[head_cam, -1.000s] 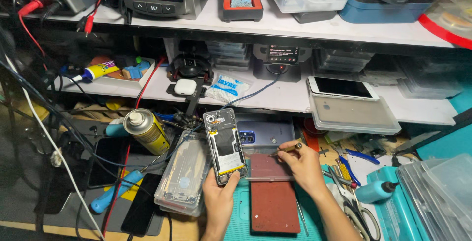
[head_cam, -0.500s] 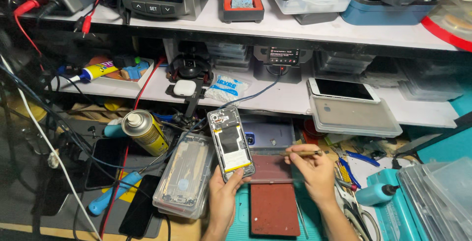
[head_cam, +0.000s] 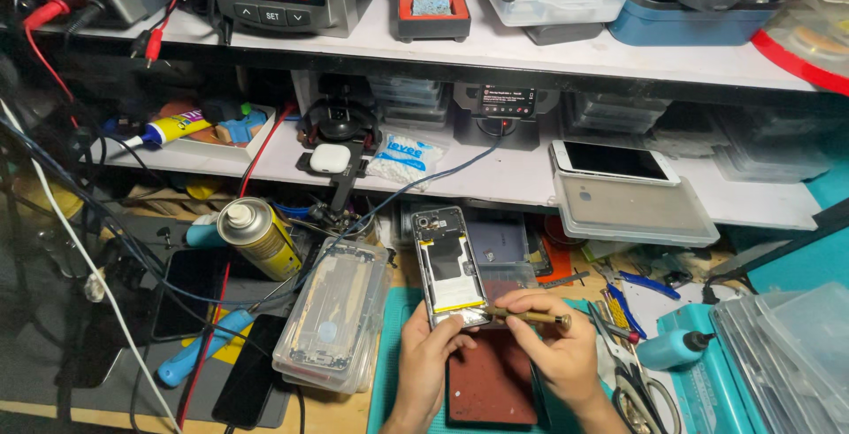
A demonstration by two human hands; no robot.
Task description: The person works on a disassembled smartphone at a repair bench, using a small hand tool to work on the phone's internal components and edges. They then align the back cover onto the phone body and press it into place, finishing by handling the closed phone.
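Observation:
My left hand (head_cam: 427, 356) holds an opened phone body (head_cam: 448, 266) by its lower end, tilted up above the bench, with its inner frame and a yellow strip showing. My right hand (head_cam: 550, 345) grips a thin brown-handled tool (head_cam: 528, 316) laid sideways. The tool's tip touches the phone's lower edge. Beneath both hands a dark red pad (head_cam: 491, 385) rests on a teal mat (head_cam: 386, 365).
Left of the hands stands a clear plastic case stack (head_cam: 334, 314), a yellow spray can (head_cam: 258, 238) and dark phones (head_cam: 251, 370) among cables. Scissors (head_cam: 638, 379), a small blue bottle (head_cam: 669, 348) and clear trays (head_cam: 783, 354) lie right. Shelves behind carry tablets (head_cam: 630, 195) and equipment.
My right hand has swung in from the right and brought the tool to the phone's lower edge. The phone has shifted slightly right and lower in my left hand.

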